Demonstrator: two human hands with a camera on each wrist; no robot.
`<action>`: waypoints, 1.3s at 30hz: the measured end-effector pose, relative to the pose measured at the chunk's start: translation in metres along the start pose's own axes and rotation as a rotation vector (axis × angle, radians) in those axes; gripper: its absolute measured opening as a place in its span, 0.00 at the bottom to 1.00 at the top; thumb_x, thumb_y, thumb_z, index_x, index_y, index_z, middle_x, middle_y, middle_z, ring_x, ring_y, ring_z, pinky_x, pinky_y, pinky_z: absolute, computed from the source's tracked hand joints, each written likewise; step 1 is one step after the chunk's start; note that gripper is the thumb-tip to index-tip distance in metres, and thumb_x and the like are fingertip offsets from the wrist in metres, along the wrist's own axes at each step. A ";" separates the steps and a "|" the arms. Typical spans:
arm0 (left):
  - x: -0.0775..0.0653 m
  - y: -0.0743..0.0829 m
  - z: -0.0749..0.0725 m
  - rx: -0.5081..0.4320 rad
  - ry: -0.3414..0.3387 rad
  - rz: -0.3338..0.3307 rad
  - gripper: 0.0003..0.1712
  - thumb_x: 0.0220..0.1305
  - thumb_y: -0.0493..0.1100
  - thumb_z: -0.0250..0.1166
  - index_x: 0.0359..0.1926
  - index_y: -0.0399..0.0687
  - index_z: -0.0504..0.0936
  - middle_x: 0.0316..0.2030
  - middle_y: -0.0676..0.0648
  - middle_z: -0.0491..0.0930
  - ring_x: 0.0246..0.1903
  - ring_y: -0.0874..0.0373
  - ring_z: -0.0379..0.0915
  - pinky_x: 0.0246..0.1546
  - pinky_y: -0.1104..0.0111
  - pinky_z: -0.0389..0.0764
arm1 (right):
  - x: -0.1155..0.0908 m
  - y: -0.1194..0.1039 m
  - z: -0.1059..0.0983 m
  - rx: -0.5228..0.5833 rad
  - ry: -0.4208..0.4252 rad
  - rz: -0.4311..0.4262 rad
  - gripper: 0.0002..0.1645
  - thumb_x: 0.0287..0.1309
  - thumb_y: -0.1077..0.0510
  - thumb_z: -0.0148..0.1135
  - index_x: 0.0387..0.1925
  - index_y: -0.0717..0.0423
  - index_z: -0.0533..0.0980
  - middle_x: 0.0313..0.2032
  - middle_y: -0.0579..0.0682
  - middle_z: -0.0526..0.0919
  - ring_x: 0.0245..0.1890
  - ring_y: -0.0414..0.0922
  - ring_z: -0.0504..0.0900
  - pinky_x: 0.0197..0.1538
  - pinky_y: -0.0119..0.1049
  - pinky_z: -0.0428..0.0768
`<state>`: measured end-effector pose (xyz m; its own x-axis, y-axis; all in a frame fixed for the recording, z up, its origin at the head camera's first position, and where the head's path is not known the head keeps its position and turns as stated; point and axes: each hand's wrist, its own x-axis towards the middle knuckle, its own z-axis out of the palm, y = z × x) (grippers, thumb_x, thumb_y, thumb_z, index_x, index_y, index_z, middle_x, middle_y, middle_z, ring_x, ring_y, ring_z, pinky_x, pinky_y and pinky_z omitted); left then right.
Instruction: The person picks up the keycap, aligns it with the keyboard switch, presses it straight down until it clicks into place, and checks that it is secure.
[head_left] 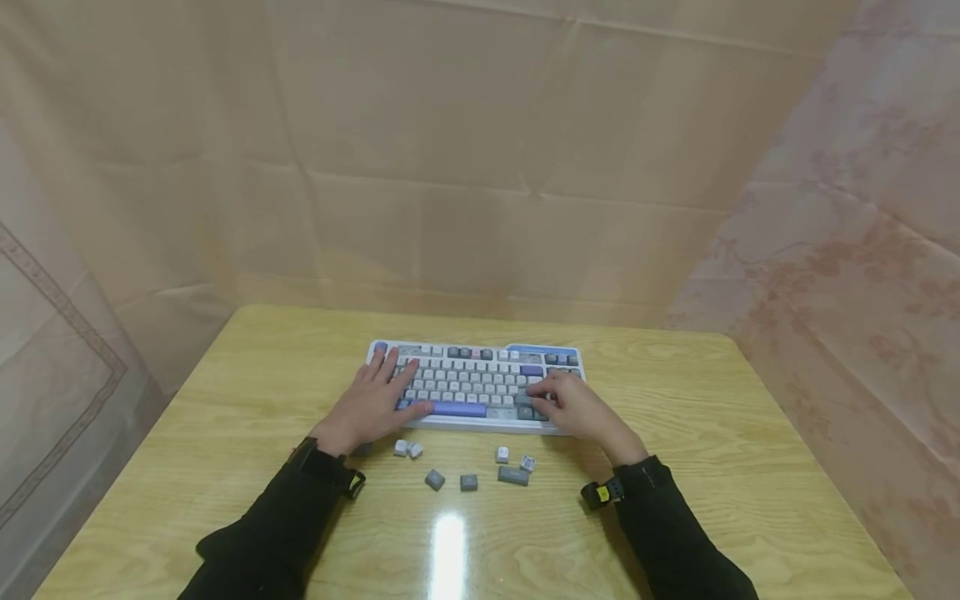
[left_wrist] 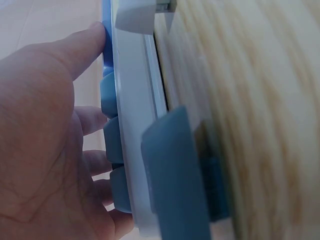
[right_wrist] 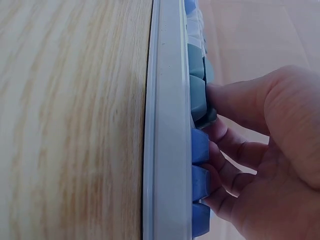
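A white mechanical keyboard [head_left: 468, 425] with white, grey and purple keycaps lies across the table. My left hand [head_left: 369, 404] rests on its left end with fingers spread, the thumb by the long purple spacebar [head_left: 459, 409]. Near the right end my right hand [head_left: 576, 406] pinches a dark grey keycap [right_wrist: 210, 116] between thumb and fingers. It sits behind the front-row grey keys and its far side is hidden by the fingers. Blue arrow keycaps [right_wrist: 201, 182] stand beside those fingertips.
Loose keycaps lie in front of the keyboard: a long grey one [head_left: 513, 476], two small grey ones, several white ones [head_left: 401, 447] and an upturned one [head_left: 528, 463]. Another grey keycap [left_wrist: 175, 175] is close below my left palm. Cloth [head_left: 480, 167] hangs behind the table.
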<state>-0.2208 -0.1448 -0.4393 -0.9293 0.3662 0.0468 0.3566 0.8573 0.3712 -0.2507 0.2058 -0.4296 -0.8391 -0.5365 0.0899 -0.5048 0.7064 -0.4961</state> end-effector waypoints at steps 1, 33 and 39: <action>0.000 0.000 0.000 0.000 -0.001 0.000 0.50 0.71 0.69 0.56 0.79 0.41 0.56 0.78 0.30 0.42 0.77 0.34 0.29 0.73 0.39 0.41 | 0.000 0.000 0.000 0.002 -0.002 0.002 0.12 0.69 0.62 0.63 0.50 0.59 0.85 0.40 0.47 0.80 0.36 0.43 0.73 0.39 0.38 0.74; -0.001 0.000 0.001 0.005 -0.006 -0.005 0.49 0.72 0.68 0.55 0.79 0.41 0.57 0.78 0.29 0.43 0.77 0.34 0.29 0.73 0.39 0.41 | -0.002 -0.007 0.000 0.037 0.043 0.059 0.09 0.66 0.63 0.66 0.45 0.54 0.87 0.35 0.44 0.79 0.33 0.43 0.72 0.35 0.37 0.72; -0.002 0.002 0.000 0.008 0.003 -0.001 0.48 0.72 0.68 0.55 0.78 0.40 0.58 0.77 0.29 0.44 0.77 0.33 0.31 0.73 0.39 0.42 | -0.002 -0.009 0.001 -0.007 0.050 0.034 0.10 0.65 0.62 0.67 0.45 0.54 0.88 0.39 0.45 0.83 0.36 0.41 0.74 0.38 0.37 0.73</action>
<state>-0.2184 -0.1440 -0.4393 -0.9298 0.3647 0.0491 0.3567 0.8605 0.3636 -0.2441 0.2004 -0.4269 -0.8647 -0.4886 0.1165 -0.4774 0.7271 -0.4933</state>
